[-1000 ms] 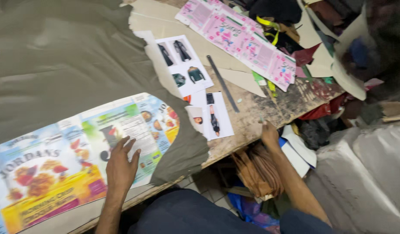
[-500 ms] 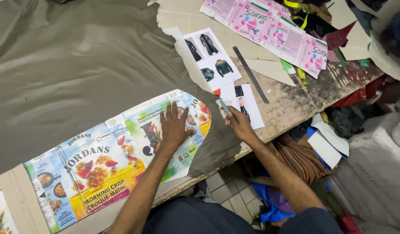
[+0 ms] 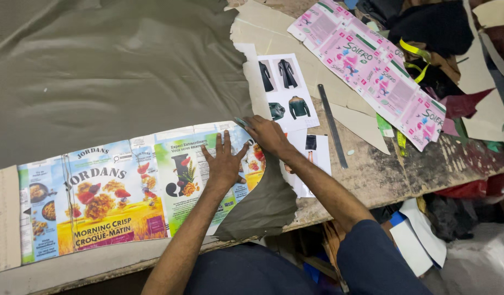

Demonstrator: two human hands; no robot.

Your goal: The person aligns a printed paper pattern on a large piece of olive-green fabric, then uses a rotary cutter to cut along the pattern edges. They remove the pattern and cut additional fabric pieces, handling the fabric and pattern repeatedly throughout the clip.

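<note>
Left hand (image 3: 223,164) flat, fingers spread on cardboard template (image 3: 126,191) (long axis left–right); right hand (image 3: 265,134) pinching marker (image 3: 241,122) at template's right end.

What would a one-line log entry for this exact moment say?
left hand: flat on cardboard template | right hand: small marker at template's top edge | template: on olive fabric | nearby: metal ruler

Worn wooden worktable (image 3: 405,169) with scuffed, paint-stained edge, heaped fabric scraps (image 3: 427,33) beyond, dim indoor light
</note>
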